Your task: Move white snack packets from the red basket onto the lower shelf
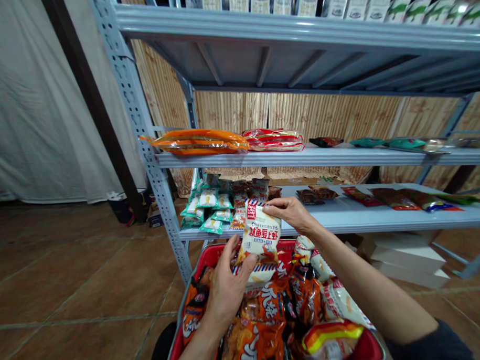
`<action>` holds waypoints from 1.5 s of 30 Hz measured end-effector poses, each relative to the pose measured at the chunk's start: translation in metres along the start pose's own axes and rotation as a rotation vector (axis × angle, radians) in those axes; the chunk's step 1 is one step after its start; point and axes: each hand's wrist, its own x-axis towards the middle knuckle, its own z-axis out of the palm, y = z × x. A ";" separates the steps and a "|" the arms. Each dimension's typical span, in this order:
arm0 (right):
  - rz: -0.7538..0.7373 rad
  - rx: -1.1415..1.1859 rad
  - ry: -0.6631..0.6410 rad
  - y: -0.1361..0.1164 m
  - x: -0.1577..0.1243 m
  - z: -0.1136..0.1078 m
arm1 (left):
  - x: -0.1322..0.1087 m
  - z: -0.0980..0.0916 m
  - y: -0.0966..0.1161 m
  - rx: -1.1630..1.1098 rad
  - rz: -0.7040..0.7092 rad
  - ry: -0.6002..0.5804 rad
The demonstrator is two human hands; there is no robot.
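A white snack bag (261,232) with red print is held upright above the basket, in front of the lower shelf. My right hand (290,212) pinches its top right corner between thumb and fingers. Around its lower left corner is my left hand (227,277), thumb across the front and fingers at the left edge, partly hidden. Below both hands, a red basket (191,292) holds orange snack packs (268,300), more white bags (341,300) and a red and yellow pack (332,342). Directly behind the held bag, similar white packs stand on the lower shelf.
Green and white packs (209,198) are piled on the lower shelf (316,219), left of the held bag. Orange (203,141) and red (273,139) packages lie on the middle shelf. Cartons (283,1) line the top shelf. A perforated upright (155,175) stands left; white boxes (408,258) sit below right.
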 end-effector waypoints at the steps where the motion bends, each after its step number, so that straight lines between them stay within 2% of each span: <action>1: -0.014 -0.008 0.002 -0.004 -0.003 0.001 | 0.003 0.006 0.002 -0.019 0.009 -0.022; 6: -0.069 -0.009 0.027 -0.017 -0.019 0.001 | 0.004 0.020 0.007 -0.210 -0.083 -0.114; 13: 0.101 0.376 0.045 -0.016 -0.036 0.003 | -0.001 0.023 0.017 -0.344 -0.106 -0.091; 17: 0.103 0.487 -0.020 -0.020 -0.046 0.011 | -0.004 0.024 0.024 -0.406 -0.103 -0.119; 24: 0.058 0.435 -0.034 -0.027 -0.057 0.024 | -0.006 0.024 0.028 -0.437 -0.029 -0.149; 29: 0.046 0.380 -0.003 -0.024 -0.056 0.026 | 0.004 0.025 0.016 -0.409 0.029 -0.143; 34: 0.026 0.330 -0.001 -0.023 -0.053 0.030 | 0.007 0.022 0.004 -0.415 0.031 -0.168; 39: 0.066 0.390 0.005 -0.022 -0.049 0.034 | 0.005 0.015 0.010 -0.404 -0.006 -0.163; 45: 0.134 0.496 -0.011 -0.015 -0.040 0.029 | 0.010 0.014 0.017 -0.390 -0.016 -0.184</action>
